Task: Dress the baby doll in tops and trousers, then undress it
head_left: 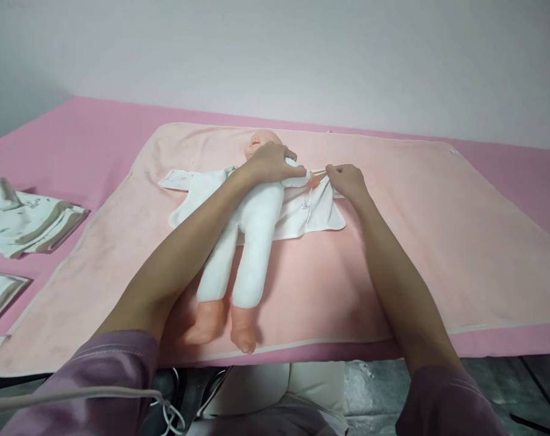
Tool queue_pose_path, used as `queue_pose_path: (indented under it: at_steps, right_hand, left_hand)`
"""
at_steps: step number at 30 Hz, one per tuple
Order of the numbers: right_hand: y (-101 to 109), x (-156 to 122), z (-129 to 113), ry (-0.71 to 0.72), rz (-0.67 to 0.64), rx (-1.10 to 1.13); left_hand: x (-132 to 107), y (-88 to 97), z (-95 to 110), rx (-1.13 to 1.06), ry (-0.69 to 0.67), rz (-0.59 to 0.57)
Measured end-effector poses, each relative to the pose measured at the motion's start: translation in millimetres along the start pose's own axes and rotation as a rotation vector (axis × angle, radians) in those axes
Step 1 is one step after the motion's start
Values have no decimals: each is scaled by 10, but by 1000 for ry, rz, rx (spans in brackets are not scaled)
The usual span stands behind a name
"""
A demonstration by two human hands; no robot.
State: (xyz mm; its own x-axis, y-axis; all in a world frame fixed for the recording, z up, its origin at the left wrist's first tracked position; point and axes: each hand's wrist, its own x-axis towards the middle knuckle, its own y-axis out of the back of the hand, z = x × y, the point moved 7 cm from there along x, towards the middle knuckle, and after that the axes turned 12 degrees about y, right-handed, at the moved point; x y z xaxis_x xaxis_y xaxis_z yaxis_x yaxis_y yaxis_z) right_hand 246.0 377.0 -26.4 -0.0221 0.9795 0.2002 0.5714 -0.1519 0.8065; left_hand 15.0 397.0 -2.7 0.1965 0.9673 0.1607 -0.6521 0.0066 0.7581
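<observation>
A baby doll (256, 242) with a white cloth body lies on its back, head away from me and bare feet towards me. Spread under its upper body is a white baby shirt (293, 221), its front open and one sleeve stretched out to the left. My left hand (272, 162) reaches across the doll's chest and grips its arm at the right, near the upper part. Between the closed fingers of my right hand (347, 180) is the edge of the shirt's right sleeve, beside the doll's hand (314, 180). My left hand partly hides the doll's head and shoulder.
Beneath the doll, a peach blanket (429, 242) with pale edging covers much of the pink table (106, 130). Folded patterned baby clothes (34, 221) and another folded cloth (0, 297) lie at the left. A white cord (75, 393) crosses my left sleeve.
</observation>
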Motion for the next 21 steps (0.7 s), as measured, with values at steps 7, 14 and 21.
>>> queue_pose_path:
  at_steps: [7, 14, 21]
  right_hand:
    - [110, -66, -356, 219, 35, 26]
    - [-131, -130, -683, 402, -53, -26]
    - [-89, -380, -755, 458, 14, -162]
  left_hand:
    - [-11, -155, 164, 210, -11, 26]
    - [194, -400, 229, -36, -82, 177]
    - [-250, 84, 273, -256, -226, 329]
